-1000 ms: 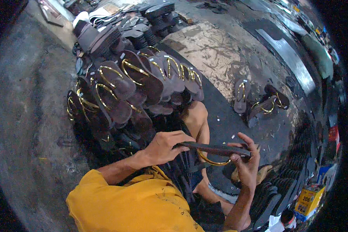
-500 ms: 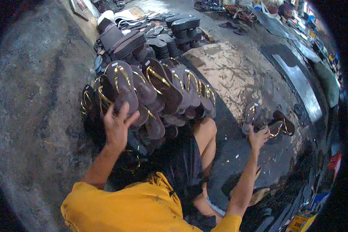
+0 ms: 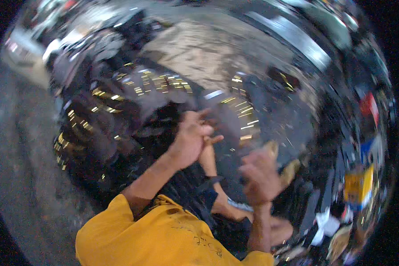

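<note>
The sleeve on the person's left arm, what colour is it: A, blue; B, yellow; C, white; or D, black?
B: the sleeve above the bare forearm leading up to the left hand is plainly yellow, even through the motion blur.

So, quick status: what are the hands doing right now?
Left hand raised over the sandal pile, grip unclear. Right hand curled; picture too blurred to tell any hold. Nothing seen between them.

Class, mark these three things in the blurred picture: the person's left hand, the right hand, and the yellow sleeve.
left hand (image 3: 191,137), head view, on the back of the hand
right hand (image 3: 259,175), head view, on the knuckles
yellow sleeve (image 3: 115,221), head view, near the cuff
</note>
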The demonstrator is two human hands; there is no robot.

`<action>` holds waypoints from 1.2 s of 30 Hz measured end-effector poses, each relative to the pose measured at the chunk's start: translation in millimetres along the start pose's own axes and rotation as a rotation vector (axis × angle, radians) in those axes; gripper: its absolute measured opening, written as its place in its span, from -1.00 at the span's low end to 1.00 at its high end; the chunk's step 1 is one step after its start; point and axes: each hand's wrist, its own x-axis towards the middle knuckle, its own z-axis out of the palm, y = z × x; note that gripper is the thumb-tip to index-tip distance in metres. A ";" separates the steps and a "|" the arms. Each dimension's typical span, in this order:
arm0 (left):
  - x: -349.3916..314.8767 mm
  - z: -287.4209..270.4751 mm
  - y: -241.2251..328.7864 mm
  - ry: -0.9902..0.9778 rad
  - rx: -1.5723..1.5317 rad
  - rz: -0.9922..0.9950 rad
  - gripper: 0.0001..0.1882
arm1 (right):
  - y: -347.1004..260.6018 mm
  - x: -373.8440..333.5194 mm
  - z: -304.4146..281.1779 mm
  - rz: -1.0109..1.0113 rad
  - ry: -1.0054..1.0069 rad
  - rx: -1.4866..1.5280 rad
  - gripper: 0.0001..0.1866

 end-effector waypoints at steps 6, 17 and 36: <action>-8.3 83.0 9.5 -0.453 0.961 0.089 -0.43 | -22.6 -118.3 -7.4 0.292 -0.242 0.066 -0.64; -58.1 133.6 -14.3 -1.038 1.010 0.723 -0.53 | -44.3 -73.2 -75.5 0.465 0.252 0.112 -0.54; -55.4 102.9 -68.8 -1.074 0.943 0.557 -0.52 | -31.0 -104.2 -80.8 0.527 0.135 0.158 -0.43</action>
